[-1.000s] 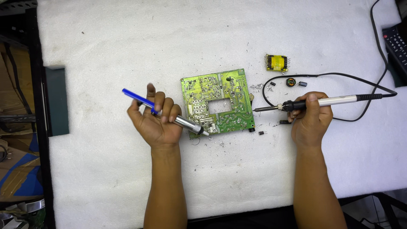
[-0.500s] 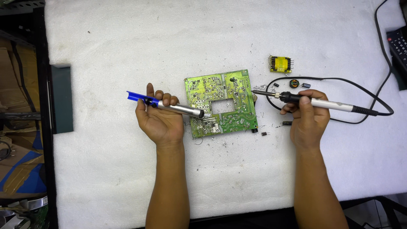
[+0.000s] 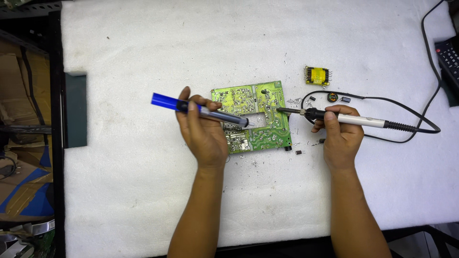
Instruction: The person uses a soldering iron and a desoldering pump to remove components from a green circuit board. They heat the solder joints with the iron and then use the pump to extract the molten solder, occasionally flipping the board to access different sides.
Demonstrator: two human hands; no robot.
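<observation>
Both tools have swung in toward the circuit board [image 3: 253, 117] since half a second ago: the soldering iron [image 3: 334, 116] has turned so its tip now touches the board's right half, and the blue-ended suction pump [image 3: 201, 111] has slid forward until its nozzle sits at the edge of the rectangular cutout.

The left hand [image 3: 203, 131] is clenched around the pump, fingers wrapped over the grey barrel, the blue plunger end sticking out to the left. The right hand [image 3: 340, 136] grips the soldering iron near its black collar, thumb and forefinger on top, the pale handle running out to the right into a black cord [image 3: 420, 129] that loops back across the table.

The green board lies flat, solder side up, between the two hands, on a white foam pad [image 3: 143, 200] covering the table. Small bits of metal and cut leads are scattered around the board's right and lower edges. Above the right hand sit a yellow transformer [image 3: 317, 75], a small ring-shaped coil [image 3: 332, 98] and a tiny dark cylinder [image 3: 345, 100] just beside it. Another small part [image 3: 299, 152] lies near the board's lower right corner. A dark remote control [image 3: 448, 57] shows at the right edge.
</observation>
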